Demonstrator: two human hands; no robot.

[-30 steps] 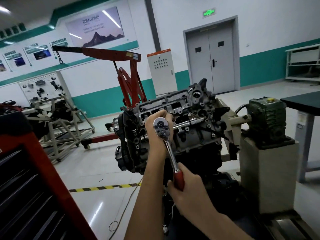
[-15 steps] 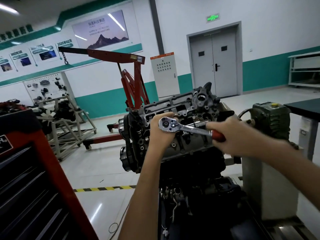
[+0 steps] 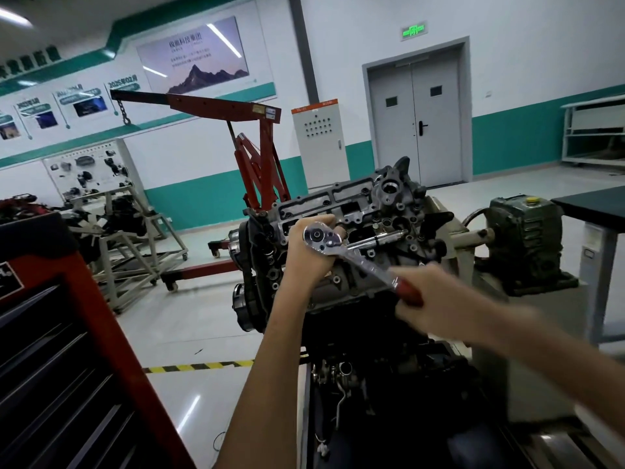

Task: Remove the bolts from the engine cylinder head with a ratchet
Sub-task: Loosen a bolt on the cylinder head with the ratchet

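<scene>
We are swinging the ratchet (image 3: 355, 255) back down from level, right hand (image 3: 429, 299) gripping its handle, left hand (image 3: 309, 255) cupping its drive end on the head (image 3: 338, 201): probably a return stroke.

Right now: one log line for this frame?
left hand: grips ratchet at its head | right hand: grips red handle | ratchet: at cylinder head

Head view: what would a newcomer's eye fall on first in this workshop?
The chrome ratchet at the centre draws the eye first: the left hand holds its round head against the engine cylinder head, while the blurred right hand grips its red handle at the lower right. Behind the engine, a red engine crane stretches its boom leftward across the white and teal wall.
</scene>
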